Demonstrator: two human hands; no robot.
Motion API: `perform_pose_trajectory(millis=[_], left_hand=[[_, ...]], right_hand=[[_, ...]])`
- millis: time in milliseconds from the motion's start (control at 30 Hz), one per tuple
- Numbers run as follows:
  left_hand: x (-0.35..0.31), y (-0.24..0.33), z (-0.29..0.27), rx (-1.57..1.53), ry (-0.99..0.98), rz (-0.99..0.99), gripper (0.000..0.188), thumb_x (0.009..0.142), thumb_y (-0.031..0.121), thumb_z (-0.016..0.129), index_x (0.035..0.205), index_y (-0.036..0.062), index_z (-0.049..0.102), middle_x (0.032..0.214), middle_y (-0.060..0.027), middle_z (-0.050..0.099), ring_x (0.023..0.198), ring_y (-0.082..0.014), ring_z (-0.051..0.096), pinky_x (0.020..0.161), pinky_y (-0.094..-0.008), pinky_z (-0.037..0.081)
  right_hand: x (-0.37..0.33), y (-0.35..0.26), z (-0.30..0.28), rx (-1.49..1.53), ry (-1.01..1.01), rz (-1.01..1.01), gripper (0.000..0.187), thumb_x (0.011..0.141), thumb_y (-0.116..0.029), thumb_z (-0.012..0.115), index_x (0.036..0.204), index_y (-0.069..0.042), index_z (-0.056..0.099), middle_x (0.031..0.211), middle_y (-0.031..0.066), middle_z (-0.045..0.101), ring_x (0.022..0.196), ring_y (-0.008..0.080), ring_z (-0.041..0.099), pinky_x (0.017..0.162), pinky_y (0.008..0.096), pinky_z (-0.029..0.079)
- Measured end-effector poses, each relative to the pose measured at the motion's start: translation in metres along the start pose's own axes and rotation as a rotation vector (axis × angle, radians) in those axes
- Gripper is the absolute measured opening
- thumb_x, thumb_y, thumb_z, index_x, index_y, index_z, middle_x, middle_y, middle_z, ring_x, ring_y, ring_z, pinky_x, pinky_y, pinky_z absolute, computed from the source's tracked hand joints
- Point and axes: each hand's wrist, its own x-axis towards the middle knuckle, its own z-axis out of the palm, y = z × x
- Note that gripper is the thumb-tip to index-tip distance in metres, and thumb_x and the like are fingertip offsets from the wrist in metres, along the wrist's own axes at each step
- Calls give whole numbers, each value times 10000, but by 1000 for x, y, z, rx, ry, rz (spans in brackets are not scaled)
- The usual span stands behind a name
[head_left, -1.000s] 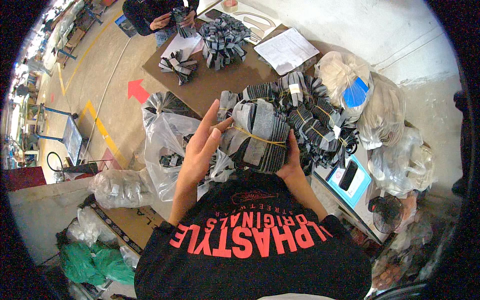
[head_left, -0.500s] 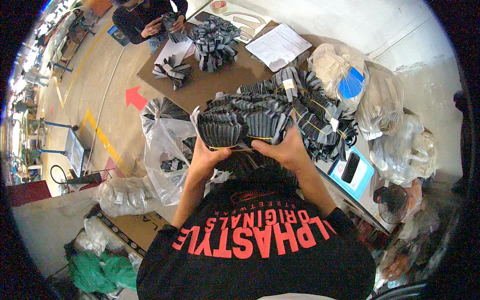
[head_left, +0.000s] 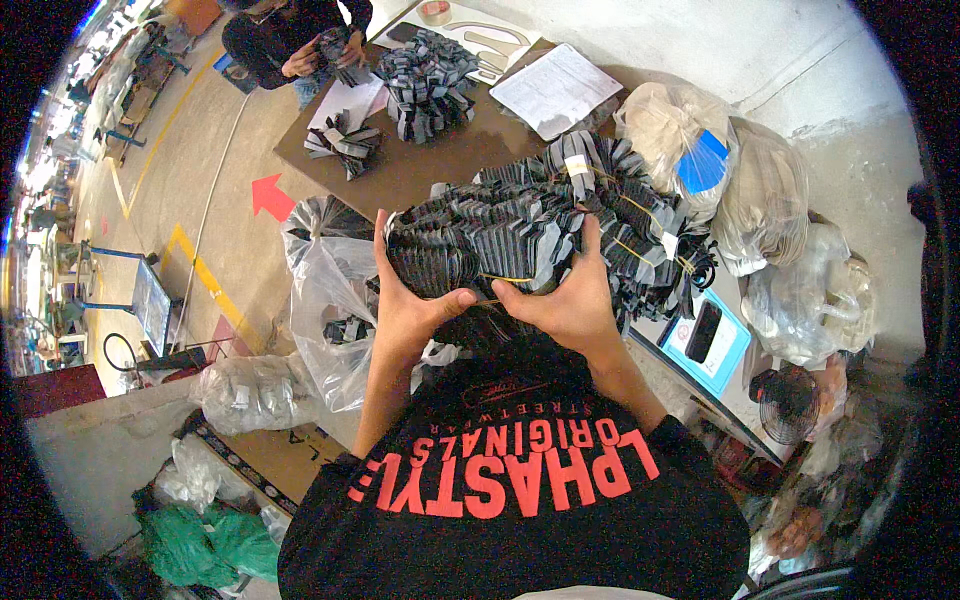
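Head view: Left hand [head_left: 408, 312] and right hand [head_left: 578, 308] clasp a bundle of grey strips [head_left: 470, 240] from both sides, fingers up its flanks, thumbs turned inward along its near face, forearms converging. Steadying it appears to be the step in hand; any next move would call for even pressure. The bundle is at the tabletop's [head_left: 480, 145] near edge, beside a heap of banded bundles [head_left: 645, 225]. Beyond, a small strip cluster [head_left: 344, 143] lies near the left corner.

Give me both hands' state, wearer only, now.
Left hand: closed on the left side of the banded strips.
Right hand: closed on their right side.
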Motion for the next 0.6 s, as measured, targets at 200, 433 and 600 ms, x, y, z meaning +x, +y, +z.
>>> perform_pose_trajectory(millis=[200, 433, 600], left_hand=[[-4, 5, 1, 172, 147, 87, 1040, 654, 316, 906, 1510, 46, 380, 1395, -138, 519, 1299, -258, 512, 1147, -397, 367], [-3, 21, 9, 10, 221, 39, 925, 661, 283, 867, 1448, 27, 454, 1317, -104, 556, 1222, -211, 541, 1089, -360, 406], [-4, 13, 3, -72, 237, 22, 910, 661, 249, 851, 1451, 25, 457, 1301, -92, 549, 1181, -198, 545, 1062, -347, 415]], right_hand=[[0, -23, -4, 186, -21, -65, 933, 657, -165, 950, 1347, 42, 357, 1210, 163, 656, 1110, 246, 660, 1014, 379, 501], [0, -23, -13, 326, 3, -28, 852, 682, -127, 934, 1346, 8, 419, 1244, 122, 644, 1154, 219, 627, 1065, 379, 460], [-2, -29, -15, 346, 14, -28, 886, 681, -120, 933, 1373, 16, 397, 1259, 125, 640, 1161, 227, 626, 1080, 390, 452]])
